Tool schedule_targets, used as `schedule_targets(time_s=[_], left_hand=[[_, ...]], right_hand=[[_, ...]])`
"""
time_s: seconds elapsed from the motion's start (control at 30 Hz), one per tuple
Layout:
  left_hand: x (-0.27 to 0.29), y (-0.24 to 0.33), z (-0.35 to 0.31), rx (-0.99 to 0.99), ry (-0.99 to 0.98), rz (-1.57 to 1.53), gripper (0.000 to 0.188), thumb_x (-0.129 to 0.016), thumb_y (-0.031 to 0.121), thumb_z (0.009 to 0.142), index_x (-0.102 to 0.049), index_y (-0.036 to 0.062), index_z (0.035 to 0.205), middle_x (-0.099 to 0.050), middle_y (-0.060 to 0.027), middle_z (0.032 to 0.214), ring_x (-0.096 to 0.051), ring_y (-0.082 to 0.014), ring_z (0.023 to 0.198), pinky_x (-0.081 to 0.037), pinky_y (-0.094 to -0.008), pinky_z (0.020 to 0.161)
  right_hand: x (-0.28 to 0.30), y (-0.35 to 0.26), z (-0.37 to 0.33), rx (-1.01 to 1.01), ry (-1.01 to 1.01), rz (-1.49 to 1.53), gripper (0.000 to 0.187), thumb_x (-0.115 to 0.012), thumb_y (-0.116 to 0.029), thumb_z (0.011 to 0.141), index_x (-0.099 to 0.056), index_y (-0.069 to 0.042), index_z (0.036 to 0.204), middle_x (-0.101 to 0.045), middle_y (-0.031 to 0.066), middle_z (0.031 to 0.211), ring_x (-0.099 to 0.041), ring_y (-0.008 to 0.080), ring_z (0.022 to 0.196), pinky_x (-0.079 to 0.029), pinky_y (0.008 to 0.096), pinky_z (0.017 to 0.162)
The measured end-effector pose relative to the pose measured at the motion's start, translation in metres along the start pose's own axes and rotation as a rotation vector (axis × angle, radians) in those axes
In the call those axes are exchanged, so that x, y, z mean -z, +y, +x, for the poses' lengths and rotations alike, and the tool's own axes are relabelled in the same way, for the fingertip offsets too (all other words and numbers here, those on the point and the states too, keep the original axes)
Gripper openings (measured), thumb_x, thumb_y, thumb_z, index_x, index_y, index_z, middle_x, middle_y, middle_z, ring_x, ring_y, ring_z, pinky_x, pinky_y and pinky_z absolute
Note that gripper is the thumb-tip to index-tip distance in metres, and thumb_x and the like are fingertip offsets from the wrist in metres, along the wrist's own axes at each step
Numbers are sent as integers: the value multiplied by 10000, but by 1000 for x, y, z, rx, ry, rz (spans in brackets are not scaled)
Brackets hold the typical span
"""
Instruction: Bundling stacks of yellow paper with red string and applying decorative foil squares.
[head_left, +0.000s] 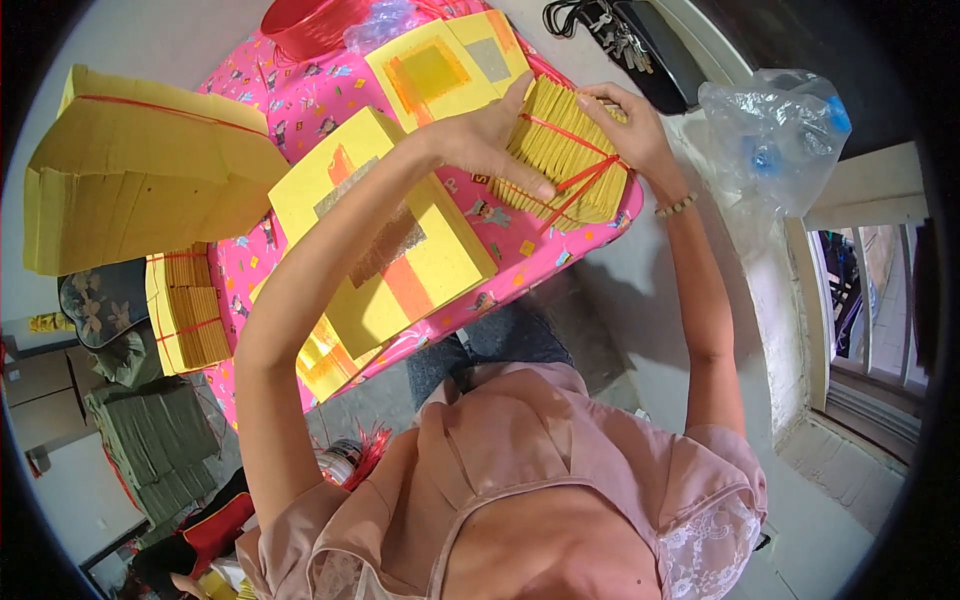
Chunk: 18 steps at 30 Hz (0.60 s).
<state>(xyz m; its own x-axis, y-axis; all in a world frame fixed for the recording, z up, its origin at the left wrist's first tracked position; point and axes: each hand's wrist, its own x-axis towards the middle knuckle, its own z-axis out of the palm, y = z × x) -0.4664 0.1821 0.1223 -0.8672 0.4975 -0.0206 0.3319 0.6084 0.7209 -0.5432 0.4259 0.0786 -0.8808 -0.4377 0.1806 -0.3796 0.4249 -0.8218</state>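
Note:
A thick bundle of yellow folded papers point(552, 135) lies near the right end of the pink table, with red plastic string crossed round it. My left hand point(492, 145) grips its left side, thumb along the near edge and fingers toward the far edge. Closed on the bundle's right side is my right hand point(640, 135), fingers curled over the far corner beside the string; part of its grip is hidden. Left of the bundle, under my left forearm, sits a stack of yellow paper sheets point(440, 265) with orange and metallic patches.
More patched yellow sheets point(415, 75) lie at the far side of the pink tablecloth point(300, 130). Tall tied yellow stacks point(150, 180) stand at left. Red string coils point(310, 30) are at the back. A clear plastic bag point(775, 140) and keys point(620, 40) rest on the right-hand ledge.

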Motion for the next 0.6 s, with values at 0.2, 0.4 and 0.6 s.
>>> schedule_targets(time_s=[0.2, 0.4, 0.6], left_hand=[[-8, 6, -2, 10, -41, 118, 1284, -868, 454, 681, -29, 31, 1556, -321, -368, 1457, -414, -463, 1334, -362, -432, 1120], [-14, -1, -8, -66, -22, 187, 1108, -785, 328, 817, -18, 29, 1559, -317, -300, 1491, -402, -424, 1355, -355, -412, 1122], [-14, 0, -11, -73, -49, 218, 1086, -746, 328, 855, 25, 11, 1551, -220, -376, 1507, -432, -455, 1316, -372, -416, 1097]], right_hand=[[-2, -6, 1, -26, -5, -49, 305, -648, -256, 966, -677, 16, 1100, -709, 50, 960, -615, 75, 882, -494, 245, 806], [-1, -15, -3, 33, 28, -95, 362, -648, -392, 923, -705, -67, 1072, -716, 156, 916, -700, 291, 869, -512, 354, 769], [-4, -11, -3, 120, 85, -110, 339, -698, -377, 889, -719, -65, 1020, -719, 155, 892, -701, 293, 849, -520, 363, 758]])
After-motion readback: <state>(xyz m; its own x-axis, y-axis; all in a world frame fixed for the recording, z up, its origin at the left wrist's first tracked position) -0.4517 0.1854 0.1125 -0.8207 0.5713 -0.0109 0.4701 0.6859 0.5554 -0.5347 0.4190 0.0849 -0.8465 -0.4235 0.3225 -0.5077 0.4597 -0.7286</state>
